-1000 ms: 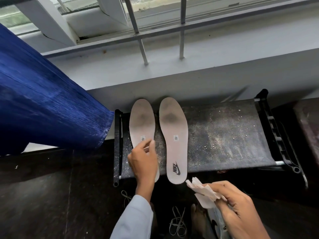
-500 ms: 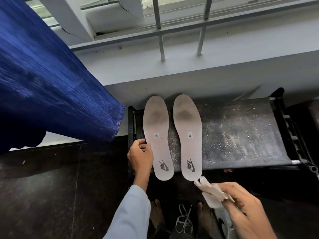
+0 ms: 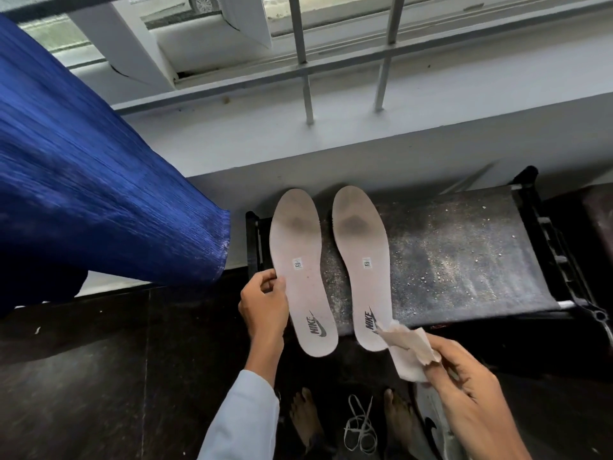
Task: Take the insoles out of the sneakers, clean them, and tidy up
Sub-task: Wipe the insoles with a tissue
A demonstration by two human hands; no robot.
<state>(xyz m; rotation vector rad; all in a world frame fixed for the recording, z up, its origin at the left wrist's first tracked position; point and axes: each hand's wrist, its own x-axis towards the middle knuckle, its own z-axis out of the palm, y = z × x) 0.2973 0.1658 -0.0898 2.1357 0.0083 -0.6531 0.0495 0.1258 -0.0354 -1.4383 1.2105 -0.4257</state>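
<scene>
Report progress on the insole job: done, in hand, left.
Done: both insoles are out, lying side by side on the black rack. In hand: left hand grips the left insole's edge; right hand holds a wipe at the other's heel. Left: dark forefoot stains remain; laces lie on the floor.

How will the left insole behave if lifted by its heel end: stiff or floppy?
The left insole looks thin and flat, so it would probably bend and droop, and be light. Its heel overhangs the rack edge without sagging, which suggests some springiness. The left hand pinches only its side edge, so a light grip likely suffices.
</scene>
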